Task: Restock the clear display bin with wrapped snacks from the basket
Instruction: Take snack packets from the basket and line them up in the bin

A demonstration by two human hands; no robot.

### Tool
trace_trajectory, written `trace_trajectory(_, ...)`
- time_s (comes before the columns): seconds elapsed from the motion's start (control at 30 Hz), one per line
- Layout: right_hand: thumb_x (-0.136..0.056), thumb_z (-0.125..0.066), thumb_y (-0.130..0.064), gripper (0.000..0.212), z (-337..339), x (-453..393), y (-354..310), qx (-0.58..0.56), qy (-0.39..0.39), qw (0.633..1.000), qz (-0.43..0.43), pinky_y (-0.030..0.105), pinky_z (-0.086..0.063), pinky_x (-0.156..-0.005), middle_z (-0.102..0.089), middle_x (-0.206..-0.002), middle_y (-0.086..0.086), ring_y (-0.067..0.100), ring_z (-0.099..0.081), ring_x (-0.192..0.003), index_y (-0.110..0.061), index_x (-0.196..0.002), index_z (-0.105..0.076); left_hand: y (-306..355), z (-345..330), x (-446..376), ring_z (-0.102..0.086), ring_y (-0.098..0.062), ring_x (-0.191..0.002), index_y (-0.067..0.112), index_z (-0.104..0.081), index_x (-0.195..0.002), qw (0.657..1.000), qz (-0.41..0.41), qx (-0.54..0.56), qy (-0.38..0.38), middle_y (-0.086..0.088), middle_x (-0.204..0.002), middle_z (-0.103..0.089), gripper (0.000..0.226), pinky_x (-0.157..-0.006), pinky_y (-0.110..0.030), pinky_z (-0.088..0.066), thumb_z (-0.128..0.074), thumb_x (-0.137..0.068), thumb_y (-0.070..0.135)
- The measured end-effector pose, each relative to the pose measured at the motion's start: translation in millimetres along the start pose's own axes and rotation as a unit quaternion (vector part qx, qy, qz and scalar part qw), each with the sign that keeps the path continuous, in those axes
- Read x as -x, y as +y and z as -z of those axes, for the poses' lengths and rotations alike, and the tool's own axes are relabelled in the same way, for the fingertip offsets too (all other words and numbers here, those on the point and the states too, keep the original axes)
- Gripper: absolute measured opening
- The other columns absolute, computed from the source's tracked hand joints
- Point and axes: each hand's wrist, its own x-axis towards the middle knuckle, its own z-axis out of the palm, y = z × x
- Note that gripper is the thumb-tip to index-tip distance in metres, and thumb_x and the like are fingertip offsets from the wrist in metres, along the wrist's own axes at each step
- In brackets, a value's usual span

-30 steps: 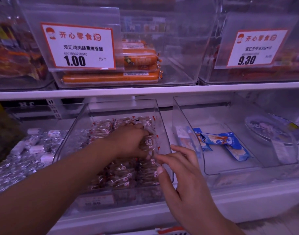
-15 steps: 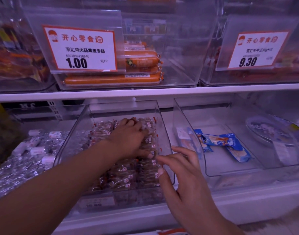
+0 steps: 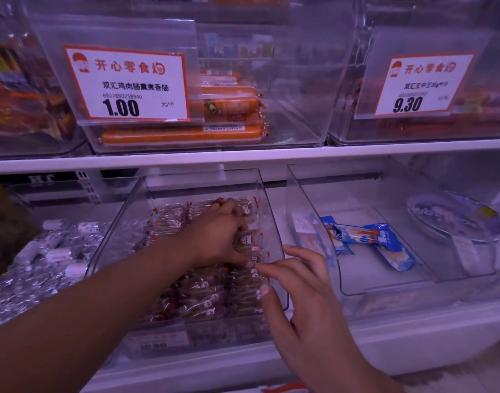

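Note:
The clear display bin (image 3: 121, 222) sits on the lower shelf, holding several rows of brown wrapped snacks (image 3: 197, 293). My left hand (image 3: 217, 236) reaches deep into it. Its fingers and thumb curl round a row of snacks along the right wall. My right hand (image 3: 305, 296) is at the bin's front right corner with loosely spread fingers. Its index fingertip and thumb touch the snacks just inside the wall. The basket is out of view.
A second clear bin (image 3: 314, 199) to the right holds a few blue packets (image 3: 384, 242). Silver-wrapped sweets (image 3: 44, 259) lie to the left. The upper shelf (image 3: 243, 158) overhangs with orange sausages (image 3: 180, 136) and price tags (image 3: 129, 83).
My left hand has moved further toward the back of the bin with the snacks. My right hand has stayed at the front right corner.

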Motion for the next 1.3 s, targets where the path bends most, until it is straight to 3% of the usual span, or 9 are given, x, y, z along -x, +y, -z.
trace_trajectory(0.13, -0.09, -0.052, -0.026, 0.027, 0, 0, 0, -0.002, 0.005, 1.0, 0.008, 0.032, -0.042, -0.099, -0.066, -0.102, -0.011, 0.019, -0.045, -0.125, -0.019, -0.108, -0.071, 2, -2, 0, -0.048, -0.022, -0.111, 0.033, -0.056, -0.13, 0.999, -0.008, -0.021, 0.039, 0.004, -0.122, -0.049, 0.084, -0.092, -0.037, -0.039, -0.073, -0.057, 0.071)
trace_trajectory(0.3, -0.089, -0.053, -0.025, 0.026, -1, 0, 0, 0.0, 0.006, 1.0, 0.01, 0.028, -0.041, -0.1, -0.066, -0.103, -0.012, 0.019, -0.045, -0.126, -0.019, -0.107, -0.071, 0, 0, 4, -0.037, -0.029, -0.129, 0.027, -0.035, -0.146, 0.995, 0.067, -0.07, 0.013, -0.005, -0.141, -0.039, 0.117, -0.109, -0.046, -0.028, -0.047, -0.05, 0.093)
trace_trajectory(0.4, -0.09, -0.052, -0.026, 0.026, -2, -1, 1, -0.004, 0.008, 1.0, 0.01, 0.028, -0.041, -0.1, -0.066, -0.103, -0.012, 0.019, -0.045, -0.126, -0.019, -0.107, -0.071, 3, 3, 5, -0.031, -0.035, -0.138, 0.029, -0.03, -0.149, 0.991, 0.115, -0.052, -0.05, -0.012, -0.152, -0.032, 0.116, -0.115, -0.052, -0.021, -0.047, -0.055, 0.095)
trace_trajectory(0.7, -0.091, -0.052, -0.027, 0.027, -3, 1, 1, -0.003, 0.004, 1.0, 0.015, 0.022, -0.038, -0.101, -0.066, -0.103, -0.013, 0.02, -0.043, -0.128, -0.019, -0.108, -0.071, 19, -3, 5, -0.024, -0.032, -0.147, 0.028, -0.024, -0.153, 0.995, 0.05, 0.071, -0.055, -0.009, -0.164, -0.013, 0.094, -0.119, -0.039, -0.026, -0.072, -0.077, 0.054)
trace_trajectory(0.8, -0.09, -0.052, -0.026, 0.026, -4, 1, 2, -0.001, 0.009, 1.0, 0.021, 0.021, -0.038, -0.101, -0.066, -0.105, -0.014, 0.02, -0.044, -0.127, -0.02, -0.107, -0.071, 17, 1, 1, -0.043, -0.017, -0.135, 0.026, -0.035, -0.149, 0.972, 0.067, 0.222, -0.032, 0.002, -0.151, -0.039, 0.091, -0.113, -0.032, -0.035, -0.076, -0.075, 0.058)
trace_trajectory(0.87, -0.09, -0.052, -0.026, 0.026, -5, 1, 3, -0.001, 0.012, 1.0, 0.023, 0.022, -0.038, -0.101, -0.066, -0.104, -0.015, 0.021, -0.044, -0.126, -0.02, -0.107, -0.071, 14, 5, -3, -0.056, -0.008, -0.115, 0.03, -0.051, -0.138, 0.944, 0.105, 0.313, 0.031, 0.013, -0.13, -0.057, 0.066, -0.1, -0.03, -0.046, -0.064, -0.083, 0.063)
trace_trajectory(0.93, -0.089, -0.053, -0.025, 0.025, -5, 1, 3, -0.002, 0.015, 1.0, 0.023, 0.023, -0.038, -0.1, -0.066, -0.102, -0.014, 0.022, -0.045, -0.125, -0.02, -0.106, -0.071, 8, 10, -6, -0.065, -0.014, -0.101, 0.03, -0.067, -0.114, 0.952, 0.147, 0.249, 0.099, 0.008, -0.112, -0.07, 0.034, -0.09, -0.031, -0.051, -0.052, -0.093, 0.053)
trace_trajectory(1.03, -0.089, -0.053, -0.025, 0.025, -5, 1, 4, 0.0, 0.017, 1.0, 0.025, 0.023, -0.038, -0.1, -0.066, -0.101, -0.013, 0.022, -0.046, -0.124, -0.019, -0.105, -0.071, -2, 11, -13, -0.067, -0.026, -0.088, 0.022, -0.073, -0.092, 0.971, 0.176, 0.035, 0.159, -0.003, -0.093, -0.074, 0.028, -0.081, -0.032, -0.051, -0.048, -0.094, 0.035)
trace_trajectory(1.3, -0.088, -0.054, -0.023, 0.025, -6, 1, 4, 0.009, 0.024, 0.999, 0.033, 0.023, -0.039, -0.1, -0.066, -0.103, -0.013, 0.023, -0.047, -0.123, -0.019, -0.106, -0.072, -4, -3, -36, -0.057, -0.032, -0.104, 0.021, -0.071, -0.098, 0.95, 0.293, -0.012, 0.113, -0.008, -0.105, -0.069, 0.033, -0.091, -0.041, -0.04, -0.053, -0.089, 0.047)
